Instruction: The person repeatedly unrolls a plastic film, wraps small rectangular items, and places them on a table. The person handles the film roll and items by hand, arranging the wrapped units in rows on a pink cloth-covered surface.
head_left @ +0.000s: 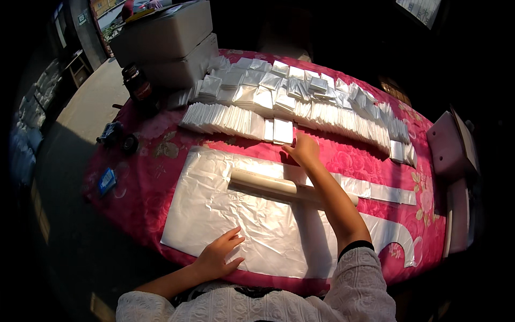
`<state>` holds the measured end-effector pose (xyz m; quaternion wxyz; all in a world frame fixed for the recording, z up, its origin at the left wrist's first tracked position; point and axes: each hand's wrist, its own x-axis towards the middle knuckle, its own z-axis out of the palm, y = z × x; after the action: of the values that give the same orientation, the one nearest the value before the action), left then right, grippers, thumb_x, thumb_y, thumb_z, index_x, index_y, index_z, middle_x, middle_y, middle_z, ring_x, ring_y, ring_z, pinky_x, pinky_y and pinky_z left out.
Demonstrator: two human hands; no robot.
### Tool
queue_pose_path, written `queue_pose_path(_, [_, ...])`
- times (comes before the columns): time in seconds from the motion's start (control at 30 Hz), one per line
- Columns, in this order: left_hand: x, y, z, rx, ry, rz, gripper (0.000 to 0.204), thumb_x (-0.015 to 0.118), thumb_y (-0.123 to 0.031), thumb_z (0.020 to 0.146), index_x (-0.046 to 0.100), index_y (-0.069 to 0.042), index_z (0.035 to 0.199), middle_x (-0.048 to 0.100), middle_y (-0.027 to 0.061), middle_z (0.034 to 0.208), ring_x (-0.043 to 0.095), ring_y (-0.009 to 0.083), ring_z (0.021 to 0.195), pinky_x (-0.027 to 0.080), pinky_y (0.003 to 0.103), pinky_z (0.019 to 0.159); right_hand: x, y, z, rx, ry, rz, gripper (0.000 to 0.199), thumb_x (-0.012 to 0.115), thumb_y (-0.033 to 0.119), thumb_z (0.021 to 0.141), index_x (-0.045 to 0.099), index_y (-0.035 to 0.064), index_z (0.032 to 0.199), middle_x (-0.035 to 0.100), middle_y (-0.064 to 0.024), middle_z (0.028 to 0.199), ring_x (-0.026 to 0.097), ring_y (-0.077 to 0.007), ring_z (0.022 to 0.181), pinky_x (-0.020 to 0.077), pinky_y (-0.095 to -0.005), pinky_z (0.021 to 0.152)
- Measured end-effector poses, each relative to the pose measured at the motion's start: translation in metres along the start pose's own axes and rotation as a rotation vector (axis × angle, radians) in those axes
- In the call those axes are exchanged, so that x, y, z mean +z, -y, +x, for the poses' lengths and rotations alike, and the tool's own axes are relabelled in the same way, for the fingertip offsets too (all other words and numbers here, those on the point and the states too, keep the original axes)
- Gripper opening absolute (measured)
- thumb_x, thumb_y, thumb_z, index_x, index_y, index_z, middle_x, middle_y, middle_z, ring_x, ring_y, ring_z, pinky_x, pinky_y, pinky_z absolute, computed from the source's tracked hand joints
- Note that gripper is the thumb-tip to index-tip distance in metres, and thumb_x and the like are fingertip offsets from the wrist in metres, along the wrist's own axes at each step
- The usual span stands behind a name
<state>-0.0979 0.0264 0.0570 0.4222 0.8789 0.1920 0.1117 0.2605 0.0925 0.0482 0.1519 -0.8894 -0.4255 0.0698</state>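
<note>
On the near side of the cream cylindrical tube, the shiny white plastic sheet is perhaps steadied by the left hand, fingers spread; beyond the tube, whether the white rectangular packet is grasped by the right hand cannot be told.

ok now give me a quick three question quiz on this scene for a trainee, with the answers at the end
1. True or false: the tube lies across the white sheet.
2. What are the fingertips of the right hand closest to?
3. Fill in the missing colour: the sheet by the left hand is spread on a flowered cloth that is mainly ____.

Key:
1. True.
2. The front row of white packets.
3. Pink.
</note>
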Motion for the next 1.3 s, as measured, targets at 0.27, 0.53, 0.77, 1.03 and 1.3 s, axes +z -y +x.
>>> queue_pose_path(0.27, [0.013, 0.004, 0.007, 0.146, 0.007, 0.018, 0.052, 0.066, -0.015, 0.076, 0.047, -0.003, 0.123, 0.037, 0.0201, 0.135, 0.05, 0.0343, 0.112, 0.043, 0.037, 0.092, -0.023, -0.074, -0.113, -0.481, 0.104, 0.257, 0.056, 0.073, 0.036, 0.069, 0.059, 0.0018, 0.111, 0.062, -0.0185, 0.098, 0.059, -0.0335, 0.089, 0.047, -0.0386, 0.078])
queue_pose_path(0.53, [0.062, -0.012, 0.05, 0.358, 0.181, 0.039, 0.057, 0.063, -0.02, 0.081, 0.039, 0.002, 0.127, 0.032, 0.0226, 0.137, 0.043, 0.0358, 0.118, 0.04, 0.037, 0.095, -0.039, -0.113, -0.241, -0.232, 0.024, 0.006, 0.05, 0.071, 0.023, 0.071, 0.055, 0.0027, 0.114, 0.057, -0.0135, 0.078, 0.058, -0.0296, 0.072, 0.0477, -0.037, 0.064])
queue_pose_path(0.77, [0.128, -0.025, 0.077, 0.426, 0.03, 0.294, 0.08, 0.053, -0.045, 0.085, 0.019, 0.004, 0.138, 0.009, 0.0307, 0.143, 0.016, 0.0437, 0.132, 0.021, 0.044, 0.107, -0.026, -0.087, -0.317, -0.359, -0.01, 0.313, 0.038, 0.061, 0.026, 0.081, 0.058, 0.0028, 0.11, 0.057, -0.0206, 0.1, 0.055, -0.0316, 0.093, 0.0463, -0.0385, 0.08])
queue_pose_path(1.03, [0.136, -0.053, 0.089, 0.489, 0.182, 0.319, 0.082, 0.055, -0.045, 0.083, 0.02, 0.004, 0.138, 0.005, 0.0311, 0.143, 0.008, 0.0447, 0.134, 0.018, 0.046, 0.108, -0.032, -0.206, -0.308, -0.367, -0.159, 0.042, 0.05, 0.059, 0.02, 0.075, 0.051, -0.0028, 0.119, 0.047, -0.0252, 0.125, 0.04, -0.0407, 0.119, 0.0303, -0.0467, 0.102])
queue_pose_path(1.3, [0.147, -0.063, 0.084, 0.467, 0.221, 0.195, 0.085, 0.06, -0.045, 0.079, 0.022, 0.006, 0.136, 0.006, 0.0331, 0.142, 0.008, 0.0466, 0.133, 0.016, 0.048, 0.108, -0.08, -0.36, -0.313, 0.123, -0.292, -0.067, 0.04, 0.048, 0.012, 0.085, 0.048, -0.0035, 0.122, 0.042, -0.0217, 0.132, 0.037, -0.0345, 0.124, 0.0285, -0.0393, 0.104])
